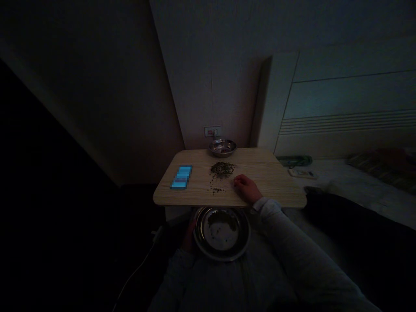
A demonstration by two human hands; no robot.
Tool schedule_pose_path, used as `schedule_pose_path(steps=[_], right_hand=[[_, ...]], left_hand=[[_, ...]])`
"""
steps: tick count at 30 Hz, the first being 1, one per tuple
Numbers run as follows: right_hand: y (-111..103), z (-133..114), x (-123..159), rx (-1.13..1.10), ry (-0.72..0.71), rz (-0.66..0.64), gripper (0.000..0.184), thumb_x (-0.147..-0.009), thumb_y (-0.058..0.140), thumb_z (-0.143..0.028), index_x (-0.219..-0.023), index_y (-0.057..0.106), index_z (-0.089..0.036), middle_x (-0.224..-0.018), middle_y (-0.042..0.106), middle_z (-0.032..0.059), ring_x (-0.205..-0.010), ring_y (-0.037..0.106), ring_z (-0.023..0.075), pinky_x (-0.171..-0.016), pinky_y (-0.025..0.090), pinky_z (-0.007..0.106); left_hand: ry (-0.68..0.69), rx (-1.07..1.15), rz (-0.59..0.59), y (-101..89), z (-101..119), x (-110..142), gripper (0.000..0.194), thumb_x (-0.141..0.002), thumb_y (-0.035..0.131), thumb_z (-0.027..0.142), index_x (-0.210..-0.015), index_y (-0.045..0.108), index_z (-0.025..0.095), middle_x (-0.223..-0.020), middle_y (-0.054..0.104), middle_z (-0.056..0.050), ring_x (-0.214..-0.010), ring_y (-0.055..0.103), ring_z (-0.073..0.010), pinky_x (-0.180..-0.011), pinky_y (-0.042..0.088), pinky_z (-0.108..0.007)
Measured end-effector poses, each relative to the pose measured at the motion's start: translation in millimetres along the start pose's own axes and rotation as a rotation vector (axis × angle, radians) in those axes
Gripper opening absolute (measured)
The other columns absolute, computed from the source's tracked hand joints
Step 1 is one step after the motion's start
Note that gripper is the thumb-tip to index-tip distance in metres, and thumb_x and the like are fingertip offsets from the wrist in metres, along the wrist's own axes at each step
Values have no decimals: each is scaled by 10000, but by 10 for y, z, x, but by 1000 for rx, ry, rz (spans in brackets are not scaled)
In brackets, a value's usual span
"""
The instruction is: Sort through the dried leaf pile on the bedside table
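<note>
On the wooden table [263, 160] lies a heap of small dark grains [222, 168], with a few scattered in front of it. My right hand [246, 187] rests just right of the grains, its fingers curled together; what they hold, if anything, is hidden. Below the table's front edge, a wide metal basin [222, 255] tilts toward me with some dark grains inside. My left hand [189, 237] grips the basin by its left side, dim and partly hidden by it.
A smaller metal bowl [222, 149] stands at the table's back edge, below a wall socket [212, 131]. A lit phone [181, 177] lies at the left. To the right is a bed with a pale headboard [344, 95]. A white cable [139, 264] hangs at lower left.
</note>
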State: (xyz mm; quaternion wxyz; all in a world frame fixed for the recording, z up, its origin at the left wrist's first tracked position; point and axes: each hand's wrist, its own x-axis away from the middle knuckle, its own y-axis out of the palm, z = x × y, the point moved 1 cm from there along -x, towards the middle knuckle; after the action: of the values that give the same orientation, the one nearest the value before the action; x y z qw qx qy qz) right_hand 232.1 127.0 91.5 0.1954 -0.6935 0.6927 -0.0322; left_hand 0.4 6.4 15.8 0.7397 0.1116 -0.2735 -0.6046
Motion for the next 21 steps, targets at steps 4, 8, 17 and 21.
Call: schedule_pose_path(steps=[4, 8, 17, 21], right_hand=[[-168, 0, 126, 102, 20, 60, 118, -713, 489, -320, -707, 525, -208, -645, 580, -6, -625, 515, 139, -628, 414, 266], [-234, -1, 201, 180, 29, 86, 131, -722, 466, -328, -704, 513, -207, -642, 571, 1, -627, 510, 146, -609, 392, 265], [-194, -66, 245, 303, -6, 32, 125, -719, 458, -311, -686, 517, -206, -622, 567, -2, -613, 494, 144, -598, 374, 260], [-199, -63, 264, 259, -24, -50, 136, -707, 466, -322, -684, 522, -200, -623, 560, -6, -613, 482, 138, -601, 372, 257]], left_hand=[[48, 2, -12, 73, 48, 35, 396, -546, 746, 462, -831, 748, 187, -1124, 709, -102, -1293, 428, -336, -1119, 237, -449], [38, 34, -6, 174, 109, 102, 436, -495, 768, 481, -818, 749, 188, -1042, 737, -104, -1255, 468, -357, -1104, 267, -470], [-7, 17, -46, 220, 154, 146, 414, -513, 759, 482, -807, 753, 191, -1042, 737, -103, -1266, 449, -371, -1110, 254, -459], [29, 34, -49, 227, 162, 148, 440, -505, 767, 498, -831, 752, 203, -1080, 727, -88, -1260, 462, -355, -1111, 255, -449]])
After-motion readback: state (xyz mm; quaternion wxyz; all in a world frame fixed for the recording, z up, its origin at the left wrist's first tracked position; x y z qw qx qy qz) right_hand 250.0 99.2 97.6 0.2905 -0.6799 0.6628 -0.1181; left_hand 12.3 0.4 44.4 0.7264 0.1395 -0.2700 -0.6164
